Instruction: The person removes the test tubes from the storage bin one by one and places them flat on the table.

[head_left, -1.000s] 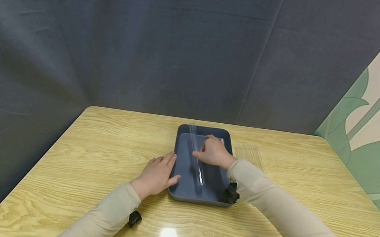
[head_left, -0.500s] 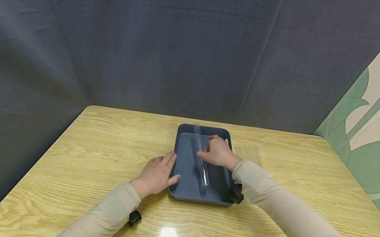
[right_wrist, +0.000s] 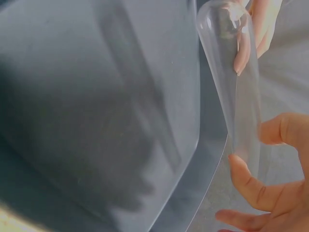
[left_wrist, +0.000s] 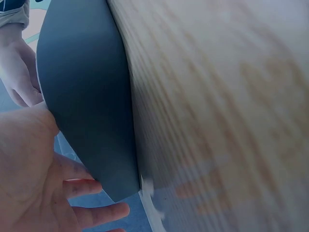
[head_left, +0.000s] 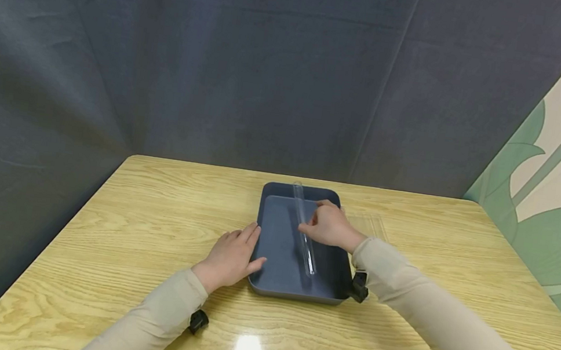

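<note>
My right hand [head_left: 331, 227] pinches a clear test tube [head_left: 308, 254] between thumb and forefinger above the dark blue-grey tray [head_left: 270, 276]. The tube lies at a slant, its far end near the tray's back wall and its near end toward me. In the right wrist view the rounded end of the test tube [right_wrist: 224, 29] shows close up, and its shadow falls on the tray floor. At the tray's left side rests my left hand [head_left: 231, 255], fingers straight along the wall and thumb over the rim. The left wrist view shows the tray wall [left_wrist: 91, 96] beside those fingers.
Right of the tray, a clear ribbed sheet or row of clear tubes [head_left: 367, 225] lies on the wooden table [head_left: 160, 213], partly behind my right forearm. A dark curtain [head_left: 271, 80] hangs behind the table's back edge.
My right hand has moved a little to the right over the tray, carrying the test tube with it. The left hand and the tray have stayed in place.
</note>
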The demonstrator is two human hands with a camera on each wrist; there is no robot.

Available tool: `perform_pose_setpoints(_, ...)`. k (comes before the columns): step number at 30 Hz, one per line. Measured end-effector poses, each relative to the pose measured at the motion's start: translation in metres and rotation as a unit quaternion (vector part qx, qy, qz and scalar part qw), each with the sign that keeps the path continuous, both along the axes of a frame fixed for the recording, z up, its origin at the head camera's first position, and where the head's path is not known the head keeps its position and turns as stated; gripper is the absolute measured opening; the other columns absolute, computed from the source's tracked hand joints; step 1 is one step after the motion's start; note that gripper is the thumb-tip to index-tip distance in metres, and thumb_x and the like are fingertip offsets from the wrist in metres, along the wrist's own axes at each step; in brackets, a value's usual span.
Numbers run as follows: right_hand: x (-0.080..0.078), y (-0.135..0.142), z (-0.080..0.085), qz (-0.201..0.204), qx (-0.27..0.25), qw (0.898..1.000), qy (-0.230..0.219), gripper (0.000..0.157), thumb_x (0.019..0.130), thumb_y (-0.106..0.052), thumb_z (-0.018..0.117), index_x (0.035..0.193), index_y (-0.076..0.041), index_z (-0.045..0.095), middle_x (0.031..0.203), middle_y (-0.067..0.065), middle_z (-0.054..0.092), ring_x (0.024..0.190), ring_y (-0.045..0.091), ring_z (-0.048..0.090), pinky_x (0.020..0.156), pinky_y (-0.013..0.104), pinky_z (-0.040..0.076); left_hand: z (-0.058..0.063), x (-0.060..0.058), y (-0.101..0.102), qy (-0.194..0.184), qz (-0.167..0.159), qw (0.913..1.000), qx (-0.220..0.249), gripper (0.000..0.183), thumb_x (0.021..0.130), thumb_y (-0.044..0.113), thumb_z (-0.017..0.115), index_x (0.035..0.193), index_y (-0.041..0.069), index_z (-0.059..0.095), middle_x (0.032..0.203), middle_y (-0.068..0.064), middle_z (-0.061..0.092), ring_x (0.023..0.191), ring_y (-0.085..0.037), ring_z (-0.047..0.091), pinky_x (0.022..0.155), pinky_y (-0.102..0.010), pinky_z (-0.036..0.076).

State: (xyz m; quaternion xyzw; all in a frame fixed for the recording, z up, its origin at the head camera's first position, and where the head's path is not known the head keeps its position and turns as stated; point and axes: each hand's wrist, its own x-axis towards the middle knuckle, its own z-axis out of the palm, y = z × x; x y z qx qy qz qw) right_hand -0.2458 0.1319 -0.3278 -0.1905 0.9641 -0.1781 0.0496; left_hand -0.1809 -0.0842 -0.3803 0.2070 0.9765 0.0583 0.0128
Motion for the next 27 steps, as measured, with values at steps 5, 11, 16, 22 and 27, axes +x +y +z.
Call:
perform_pose_setpoints(5,-0.001,0.005,0.0,0.002,-0.006,1.0,0.001,0.039,0.086,-0.027,0.062,0.051,-0.007,0.059,0.057,0.005,0.063,0.133,0.034,0.039,0.106,0.07,0.017,0.0,0.0,0.0,0.0,0.001,1.0,0.003,0.068,0.096,0.045,0.046,0.143,-0.001,0.033,0.149,-0.018,0.032,0.123,-0.037,0.049,0.102,-0.047,0.042)
perform_pose_setpoints(11,0.0,0.011,0.0,0.003,-0.012,1.0,-0.006,0.04,0.085,-0.025,0.061,0.05,-0.007,0.057,0.055,0.005,0.062,0.134,0.035,0.037,0.106,0.071,0.015,-0.002,-0.001,0.0,-0.002,0.001,1.0,0.001,0.068,0.096,0.045,0.046,0.144,-0.001,0.032,0.15,-0.018,0.032,0.124,-0.037,0.048,0.103,-0.047,0.041)
perform_pose_setpoints(16,0.002,0.015,0.001,-0.001,-0.008,1.0,-0.012,0.042,0.087,-0.025,0.06,0.048,-0.008,0.055,0.055,0.005,0.061,0.135,0.036,0.035,0.106,0.071,0.015,-0.002,-0.001,0.001,-0.008,0.002,1.0,0.002,0.068,0.096,0.045,0.045,0.144,-0.001,0.031,0.15,-0.018,0.03,0.125,-0.037,0.047,0.104,-0.047,0.04)
perform_pose_setpoints(22,0.002,0.02,0.001,-0.006,-0.005,1.0,-0.007,0.042,0.087,-0.025,0.06,0.049,-0.008,0.055,0.057,0.005,0.062,0.134,0.037,0.036,0.105,0.072,0.015,-0.002,-0.001,0.001,-0.008,0.003,1.0,0.002,0.068,0.096,0.045,0.045,0.144,-0.001,0.031,0.15,-0.018,0.03,0.125,-0.037,0.047,0.104,-0.047,0.04)
perform_pose_setpoints(27,0.002,0.023,0.002,-0.012,0.0,1.0,-0.005,0.041,0.086,-0.026,0.06,0.05,-0.007,0.056,0.059,0.006,0.064,0.134,0.037,0.036,0.105,0.072,0.015,-0.002,-0.001,0.001,-0.011,0.005,0.9999,0.001,0.069,0.096,0.046,0.045,0.145,0.0,0.03,0.151,-0.018,0.029,0.126,-0.036,0.047,0.104,-0.047,0.04)
